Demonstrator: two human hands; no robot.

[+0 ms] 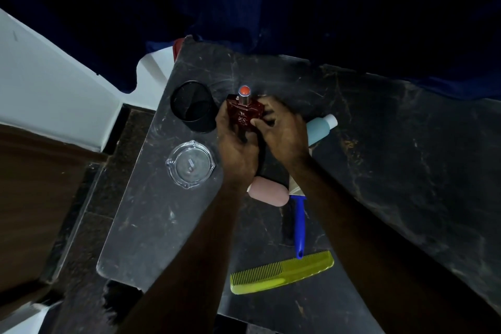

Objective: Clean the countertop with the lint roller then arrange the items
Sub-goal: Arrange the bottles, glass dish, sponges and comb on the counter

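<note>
A dark red perfume bottle (pixel 244 114) with an orange-topped sprayer is held above the black stone countertop (pixel 406 144). My left hand (pixel 235 149) grips it from below and the left, and my right hand (pixel 284 133) holds its right side. The lint roller (pixel 299 222), with a blue handle, lies on the counter under my right forearm; its roll end is mostly hidden. A yellow-green comb (pixel 282 272) lies near the front edge. A pink soap-like bar (pixel 268 194) sits between my forearms. A light blue bottle (pixel 321 127) with a white cap lies behind my right hand.
A black cylindrical cup (pixel 193 106) stands at the counter's far left. A clear glass ashtray (pixel 189 164) sits in front of it. The counter's left edge drops to a dark floor and white wall. Dark blue curtain hangs behind the counter.
</note>
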